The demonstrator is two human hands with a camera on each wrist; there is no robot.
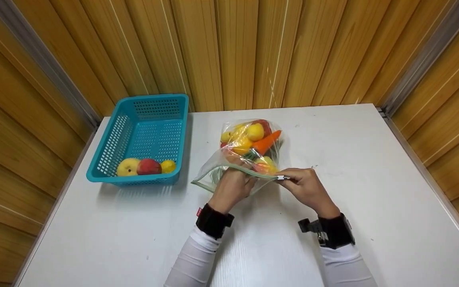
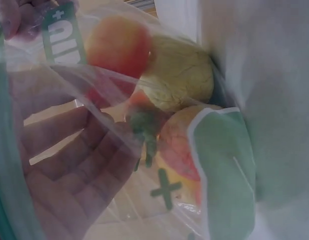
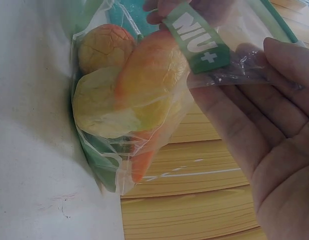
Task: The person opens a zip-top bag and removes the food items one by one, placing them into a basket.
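A clear zip bag (image 1: pixel 221 160) with a green-edged mouth lies at the middle of the table, filled with fruit and vegetables. An orange carrot (image 1: pixel 268 142), a round yellow fruit (image 1: pixel 255 132) and a red-and-yellow fruit (image 1: pixel 265 165) show through the plastic. My left hand (image 1: pixel 232 186) reaches into the bag's mouth; in the left wrist view its fingers (image 2: pixel 97 150) extend loosely behind the film, grasping nothing visible. At the mouth's right end, beside the white slider (image 1: pixel 281 177), my right hand (image 1: pixel 306 185) pinches the bag's edge between thumb and fingers.
A teal plastic basket (image 1: pixel 134 179) stands at the table's back left. Along its near side lie a pale yellow fruit (image 1: pixel 128 167), a red fruit (image 1: pixel 149 166) and a small yellow lemon (image 1: pixel 168 166). Wood-patterned panels (image 1: pixel 237 56) enclose the white table (image 1: pixel 369 179).
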